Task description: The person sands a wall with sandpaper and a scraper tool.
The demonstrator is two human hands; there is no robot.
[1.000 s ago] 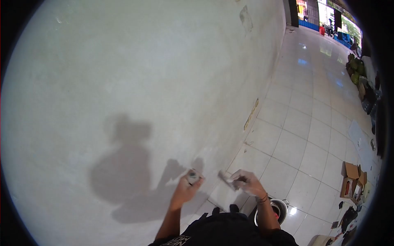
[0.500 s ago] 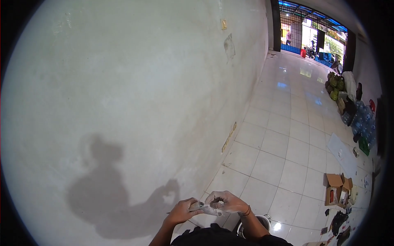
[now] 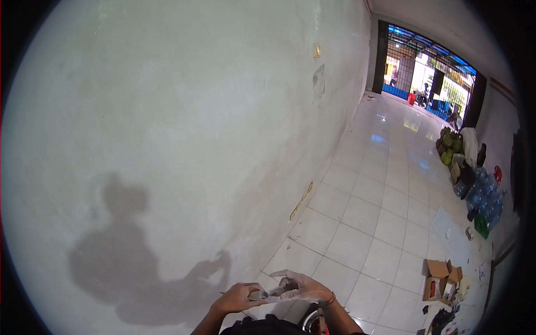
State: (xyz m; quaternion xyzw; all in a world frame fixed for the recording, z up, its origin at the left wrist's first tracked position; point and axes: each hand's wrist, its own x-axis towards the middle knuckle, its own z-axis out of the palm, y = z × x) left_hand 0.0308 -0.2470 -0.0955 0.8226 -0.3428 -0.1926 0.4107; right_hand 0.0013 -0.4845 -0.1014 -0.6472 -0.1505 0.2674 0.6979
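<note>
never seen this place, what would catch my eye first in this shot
First the big pale wall filling the left, with the person's dark shadow low on it. At the bottom edge the left hand and right hand meet over small grey tools, too blurred to name. On the right, a glossy white tiled floor runs to a bright doorway, with open cardboard boxes lower right.

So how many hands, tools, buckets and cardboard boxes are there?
Hands: 2, the left hand and the right hand
Grey tool: 1
Bucket: 1
Cardboard boxes: 2
Total: 6
</note>
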